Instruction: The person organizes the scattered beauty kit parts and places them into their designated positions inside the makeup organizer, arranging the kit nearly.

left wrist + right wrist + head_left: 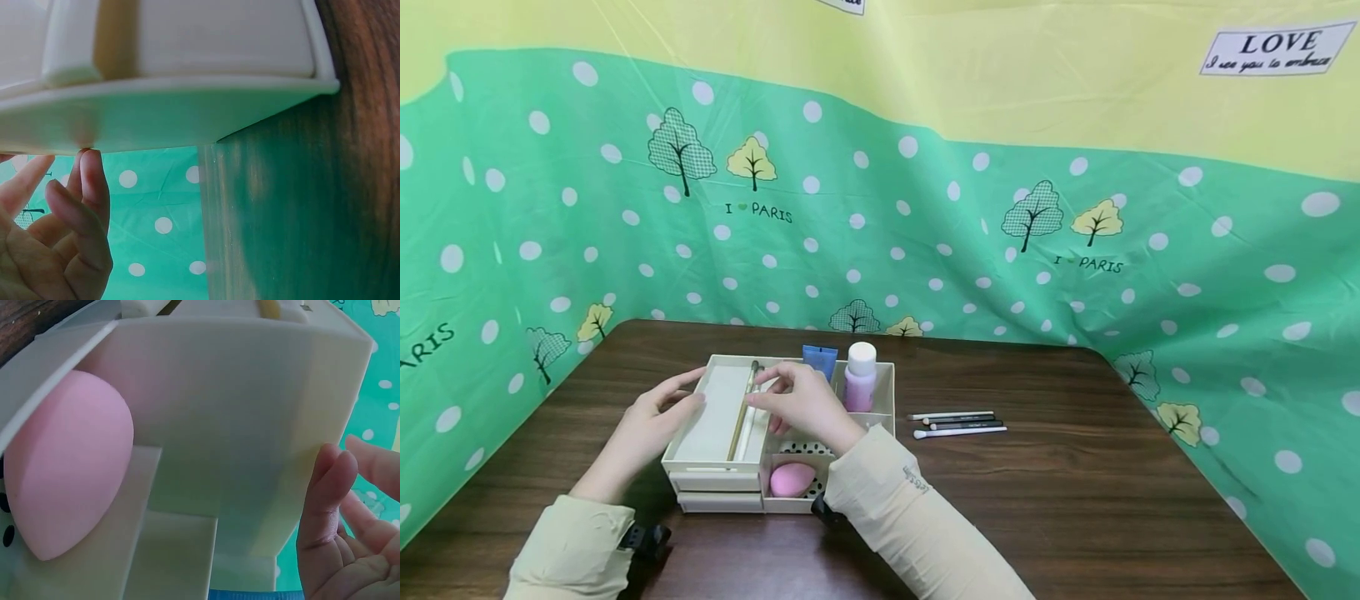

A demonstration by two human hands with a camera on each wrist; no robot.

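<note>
A cream desktop organizer (715,482) with two drawers at its front left stands on the table. In its long top tray lie makeup brushes, one with a gold handle (739,425) and one with a white handle (747,429). My right hand (808,404) hovers over these brushes, thumb and forefinger slightly apart; the right wrist view shows nothing between them. Fingertips of my left hand (651,421) touch the organizer's left wall (156,119). A pink makeup sponge (72,465) sits in the front right compartment.
A lilac bottle (861,382) with a white cap and a blue tube (820,358) stand in the organizer's back compartments. Several makeup brushes (962,423) lie on the brown table (1075,500) to the right. A green and yellow cloth (910,217) hangs behind.
</note>
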